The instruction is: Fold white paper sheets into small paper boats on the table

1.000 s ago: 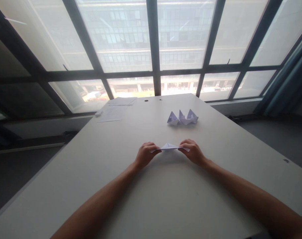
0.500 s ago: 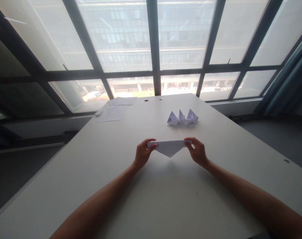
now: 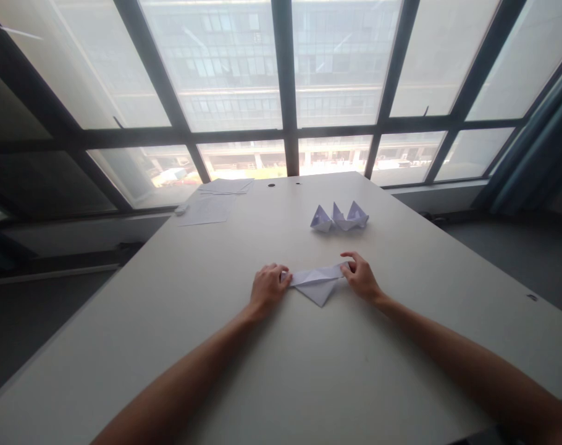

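Fingers (image 3: 283, 270) of left hand (image 3: 266, 288) and right hand (image 3: 363, 281) grip folded paper (image 3: 317, 290), now tilted flatter than before.

- The folded paper (image 3: 318, 285) was held up half a second ago, its point hanging down; now it is laid back and low, seemingly on the table (image 3: 281, 371), and the point has come farther from the paper boats (image 3: 346, 225).
- Its long band, almost level before, is now slanted, the right end being closer to the boats than the left end.
- The left hand (image 3: 268, 288) has turned from an upright pinch to lying over the left end, knuckles upward.
- The right hand (image 3: 362, 278) has raised its forefinger off the paper's edge, towards the boats.
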Motion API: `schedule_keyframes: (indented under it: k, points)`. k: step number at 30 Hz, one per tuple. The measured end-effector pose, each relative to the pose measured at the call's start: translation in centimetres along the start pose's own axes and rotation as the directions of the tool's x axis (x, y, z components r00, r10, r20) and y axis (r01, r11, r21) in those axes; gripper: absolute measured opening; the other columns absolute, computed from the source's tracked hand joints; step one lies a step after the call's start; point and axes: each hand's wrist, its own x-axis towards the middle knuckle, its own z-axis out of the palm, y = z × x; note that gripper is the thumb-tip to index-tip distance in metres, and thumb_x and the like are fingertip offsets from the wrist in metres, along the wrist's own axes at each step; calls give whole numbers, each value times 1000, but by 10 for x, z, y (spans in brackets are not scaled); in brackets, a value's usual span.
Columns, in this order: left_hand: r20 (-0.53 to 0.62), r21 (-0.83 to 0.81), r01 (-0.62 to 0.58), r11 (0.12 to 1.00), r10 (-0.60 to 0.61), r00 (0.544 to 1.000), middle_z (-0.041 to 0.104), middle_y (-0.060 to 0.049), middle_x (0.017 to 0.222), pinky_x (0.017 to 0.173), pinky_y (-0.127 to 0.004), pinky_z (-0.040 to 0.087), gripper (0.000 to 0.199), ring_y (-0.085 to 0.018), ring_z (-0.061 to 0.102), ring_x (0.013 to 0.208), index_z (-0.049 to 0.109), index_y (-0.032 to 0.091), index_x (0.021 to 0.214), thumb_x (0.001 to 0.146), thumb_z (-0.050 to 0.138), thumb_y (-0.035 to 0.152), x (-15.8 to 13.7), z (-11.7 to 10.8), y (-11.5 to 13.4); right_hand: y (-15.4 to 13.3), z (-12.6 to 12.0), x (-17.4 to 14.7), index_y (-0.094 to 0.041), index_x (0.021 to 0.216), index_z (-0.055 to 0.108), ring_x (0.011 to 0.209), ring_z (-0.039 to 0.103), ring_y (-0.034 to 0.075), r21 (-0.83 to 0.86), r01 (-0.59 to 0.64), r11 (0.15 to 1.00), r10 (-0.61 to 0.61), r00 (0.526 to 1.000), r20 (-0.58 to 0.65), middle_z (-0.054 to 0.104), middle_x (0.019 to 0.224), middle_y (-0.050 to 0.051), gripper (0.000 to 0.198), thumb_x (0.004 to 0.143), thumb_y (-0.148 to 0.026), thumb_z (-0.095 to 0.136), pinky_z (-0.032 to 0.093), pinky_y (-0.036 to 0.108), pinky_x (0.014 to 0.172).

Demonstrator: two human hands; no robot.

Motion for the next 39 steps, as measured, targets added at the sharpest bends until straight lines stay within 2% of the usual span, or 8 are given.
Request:
schedule_keyframes:
  k: [6,11,16,20,24,26,28,39]
  points:
    - [-72,203,-267,942,286,955,51,-13,142,112,-47,30,37,-28,41,135,56,19,131,98,44,31,-6,-12,23,3,5,-1,-18,115,59,51,39,12,-224,32,974,-33,999,-2,40,55,-8,35,81,-27,52,31,23,53]
    - [270,123,-498,858,454,849,31,-14,156,117,-46,22,62,-27,20,146,33,15,149,99,34,52,-17,2,43,-2,6,-4,-19,120,57,53,46,13,-351,42,935,-36,999,23,48,58,-6,38,83,-26,51,35,24,56]
    - [441,61,-442,895,373,816,22,-12,159,117,-50,16,71,-31,14,147,28,20,152,96,24,64,-20,12,41,-6,3,-5,-17,128,54,81,61,22,-520,75,851,-61,997,44,66,89,6,45,84,-25,53,46,32,76]
    - [426,31,-429,903,377,823,22,-10,159,118,-49,14,70,-30,13,148,29,22,152,96,25,64,-20,12,39,-17,5,-10,-15,133,53,123,47,30,-611,230,757,-199,973,119,55,132,16,46,88,-22,48,37,45,104]
    - [395,10,-418,908,381,836,25,-10,158,118,-49,15,70,-30,16,147,25,23,153,96,30,63,-21,12,42,-29,17,-22,-17,146,40,141,30,25,-504,495,708,-262,846,464,40,151,12,50,99,-32,33,22,47,116]
    - [383,-4,-411,912,381,842,24,-8,159,118,-48,16,70,-29,17,147,20,25,154,96,31,62,-22,12,43,-32,22,-27,-15,152,28,146,21,24,-461,546,700,-206,772,601,29,157,11,58,101,-42,28,15,47,118]
    - [380,-17,-413,911,388,840,21,-7,160,118,-47,15,70,-29,17,147,16,27,155,96,32,61,-22,12,44,-32,24,-29,-12,154,20,147,17,24,-461,535,708,-136,744,655,23,158,12,67,100,-51,24,12,47,119]
    - [392,-8,-405,914,375,840,19,-7,160,119,-47,13,72,-28,13,148,13,26,156,96,32,60,-21,13,42,-29,23,-29,-13,154,17,148,15,26,-555,460,693,-44,795,605,18,159,12,77,96,-64,20,9,50,119]
